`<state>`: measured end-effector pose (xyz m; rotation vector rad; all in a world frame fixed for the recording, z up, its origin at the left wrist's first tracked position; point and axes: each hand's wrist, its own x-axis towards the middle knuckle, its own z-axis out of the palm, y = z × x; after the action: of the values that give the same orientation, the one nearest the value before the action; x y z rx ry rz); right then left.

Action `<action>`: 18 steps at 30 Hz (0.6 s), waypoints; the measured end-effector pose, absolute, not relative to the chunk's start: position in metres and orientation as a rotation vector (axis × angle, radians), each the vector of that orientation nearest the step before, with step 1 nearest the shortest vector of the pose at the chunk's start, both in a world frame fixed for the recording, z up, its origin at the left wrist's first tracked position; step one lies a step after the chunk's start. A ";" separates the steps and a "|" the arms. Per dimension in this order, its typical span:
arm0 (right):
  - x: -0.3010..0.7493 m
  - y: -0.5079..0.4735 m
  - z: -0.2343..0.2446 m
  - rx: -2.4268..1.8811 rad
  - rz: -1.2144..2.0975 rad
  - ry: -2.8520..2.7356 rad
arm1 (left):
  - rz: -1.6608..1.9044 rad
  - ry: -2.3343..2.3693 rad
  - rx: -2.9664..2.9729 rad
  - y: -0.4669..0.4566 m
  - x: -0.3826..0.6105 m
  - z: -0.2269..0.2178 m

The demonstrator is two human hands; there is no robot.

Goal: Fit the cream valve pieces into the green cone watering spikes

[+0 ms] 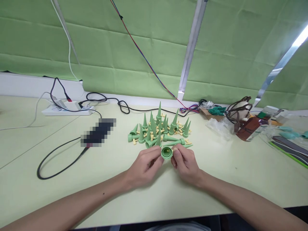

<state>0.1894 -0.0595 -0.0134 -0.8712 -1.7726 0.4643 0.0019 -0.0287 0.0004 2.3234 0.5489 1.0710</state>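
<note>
My left hand is closed around a green plastic cone spike, its round open end facing me. My right hand pinches a small yellow plastic piece right at the rim of that cone. Both hands hover just above the pale green table, directly in front of a pile of green cone spikes and small yellow pieces. Some cones in the pile stand upright, others lie on their sides.
A blurred dark device with a looping black cable lies at the left, behind it a white power strip. At the right are plastic bags, a brown bag and flat tools. Green cloth hangs behind.
</note>
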 end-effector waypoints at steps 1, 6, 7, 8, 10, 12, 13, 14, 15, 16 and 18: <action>0.190 -0.060 -0.013 -0.872 0.463 -1.775 | 1.076 0.540 2.313 -0.029 0.002 0.001; 0.191 -0.058 -0.015 -0.865 0.469 -1.811 | 1.082 0.579 2.229 -0.029 0.002 0.002; 0.191 -0.058 -0.015 -0.860 0.472 -1.819 | 1.080 0.601 2.208 -0.028 0.002 0.002; 0.192 -0.058 -0.015 -0.851 0.473 -1.828 | 1.073 0.623 2.187 -0.028 0.002 0.001; 0.192 -0.058 -0.014 -0.824 0.473 -1.844 | 1.050 0.654 2.153 -0.027 0.002 -0.001; 0.191 -0.057 -0.013 -0.802 0.476 -1.856 | 1.039 0.663 2.136 -0.027 0.002 -0.002; 0.191 -0.058 -0.012 -0.793 0.480 -1.860 | 1.037 0.662 2.132 -0.026 0.002 -0.002; 0.191 -0.058 -0.012 -0.788 0.485 -1.863 | 1.035 0.659 2.130 -0.026 0.001 -0.002; 0.191 -0.058 -0.012 -0.782 0.492 -1.865 | 1.032 0.654 2.129 -0.026 0.001 -0.002; 0.191 -0.058 -0.012 -0.774 0.499 -1.868 | 1.027 0.648 2.130 -0.025 0.001 -0.002; 0.191 -0.058 -0.012 -0.769 0.519 -1.873 | 1.020 0.638 2.139 -0.025 0.000 -0.002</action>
<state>0.1913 -0.0577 -0.0120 -0.7686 -1.8734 0.5189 0.0003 -0.0252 -0.0019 2.1394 0.6382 1.0197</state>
